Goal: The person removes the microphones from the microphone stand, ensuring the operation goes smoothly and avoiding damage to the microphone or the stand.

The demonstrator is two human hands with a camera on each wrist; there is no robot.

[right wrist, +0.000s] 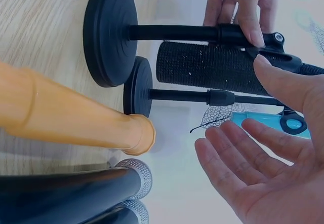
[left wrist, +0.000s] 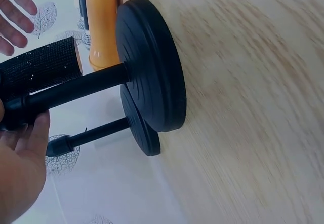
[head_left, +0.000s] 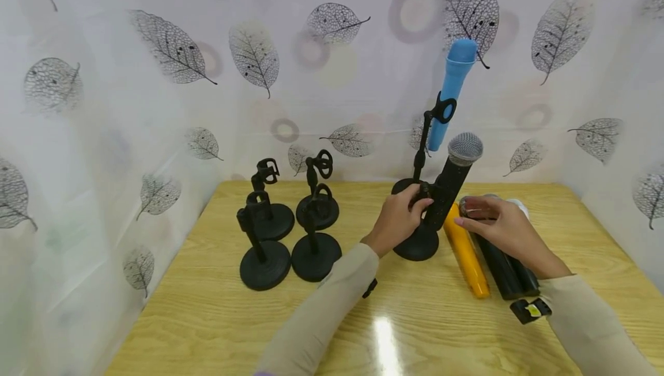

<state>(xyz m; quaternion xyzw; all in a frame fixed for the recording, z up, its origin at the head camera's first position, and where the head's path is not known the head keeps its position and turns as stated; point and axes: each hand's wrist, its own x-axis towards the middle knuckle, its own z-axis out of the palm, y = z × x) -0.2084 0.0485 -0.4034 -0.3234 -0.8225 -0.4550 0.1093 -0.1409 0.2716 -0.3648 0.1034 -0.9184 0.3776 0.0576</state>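
Observation:
My left hand [head_left: 396,220] grips a black desk microphone stand [head_left: 417,246] near the top of its post, thumb and fingers around the joint under the clip. A black sparkly microphone [right wrist: 202,64] with a silver mesh head [head_left: 465,147] sits tilted in that clip. My right hand [head_left: 510,235] has its fingers spread and holds nothing; in the right wrist view its thumb lies close to the clip and microphone. Just behind, a second stand [head_left: 419,157] carries a blue microphone [head_left: 455,79]. Below my right hand lies an orange microphone [head_left: 469,258].
Beside the orange one lie black microphones [head_left: 499,269], with a white rounded end [head_left: 519,207] showing behind my right hand. Several microphone stands with bare clips [head_left: 266,266] stand on the left of the wooden table [head_left: 207,330]. A leaf-patterned sheet [head_left: 129,93] hangs behind.

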